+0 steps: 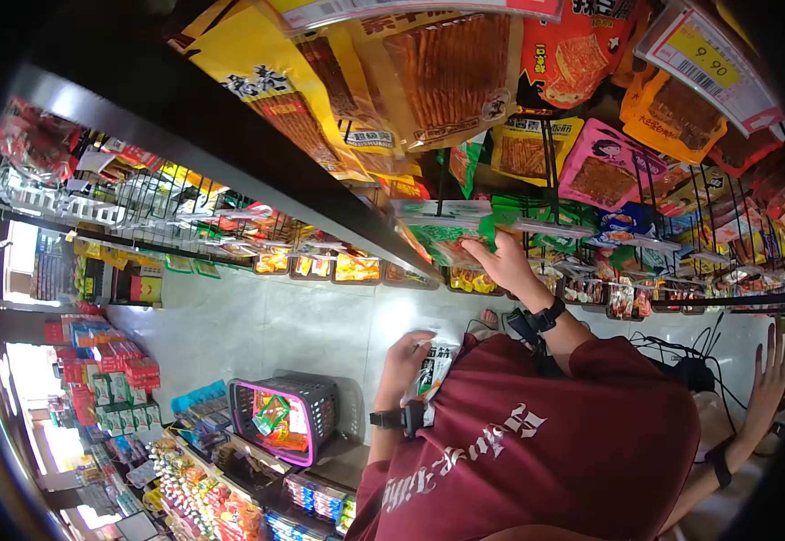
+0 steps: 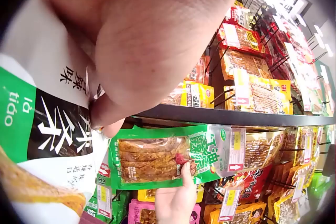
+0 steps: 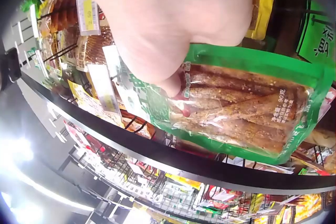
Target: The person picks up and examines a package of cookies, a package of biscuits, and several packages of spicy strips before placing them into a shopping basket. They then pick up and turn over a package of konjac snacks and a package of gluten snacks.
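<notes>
In the head view the right hand (image 1: 504,263) pinches a green-edged snack packet (image 1: 446,236) in front of the hanging rack. The same packet (image 3: 241,108) fills much of the right wrist view, its brown strips showing through a clear window, with the right hand (image 3: 178,19) over one end. Held low near the shirt, a white packet (image 1: 436,365) is gripped by the left hand (image 1: 401,368). Up close in the left wrist view, that packet (image 2: 50,124) shows a green and black label beside the left hand (image 2: 152,35).
A grey basket with a purple rim (image 1: 309,424) stands on the floor holding snack packets. A dark shelf edge (image 1: 257,153) crosses above. Price tags (image 1: 703,59) stick out from the rack. At the right, another person's hand (image 1: 769,374) is visible.
</notes>
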### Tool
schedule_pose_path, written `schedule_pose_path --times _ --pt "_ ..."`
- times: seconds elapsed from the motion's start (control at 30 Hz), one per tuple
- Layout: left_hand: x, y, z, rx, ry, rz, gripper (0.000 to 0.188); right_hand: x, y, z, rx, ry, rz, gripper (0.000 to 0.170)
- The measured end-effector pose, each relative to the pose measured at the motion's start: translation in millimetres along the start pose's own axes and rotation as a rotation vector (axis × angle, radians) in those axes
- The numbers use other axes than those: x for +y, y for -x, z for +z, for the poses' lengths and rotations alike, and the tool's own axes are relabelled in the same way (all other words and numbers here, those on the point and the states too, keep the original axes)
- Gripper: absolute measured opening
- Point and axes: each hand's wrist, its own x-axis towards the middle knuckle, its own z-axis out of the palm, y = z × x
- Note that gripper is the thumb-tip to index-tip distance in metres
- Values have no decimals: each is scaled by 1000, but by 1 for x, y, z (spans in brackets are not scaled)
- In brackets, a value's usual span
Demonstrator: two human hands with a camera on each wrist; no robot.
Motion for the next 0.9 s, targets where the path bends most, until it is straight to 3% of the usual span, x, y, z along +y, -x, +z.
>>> schedule_pose_path --times 0.27,0.9 --pt "10 6 -4 -18 -15 50 17 4 -8 0 58 -143 48 30" --pt "-5 10 -14 -126 49 -7 16 1 11 3 42 -43 97 29"
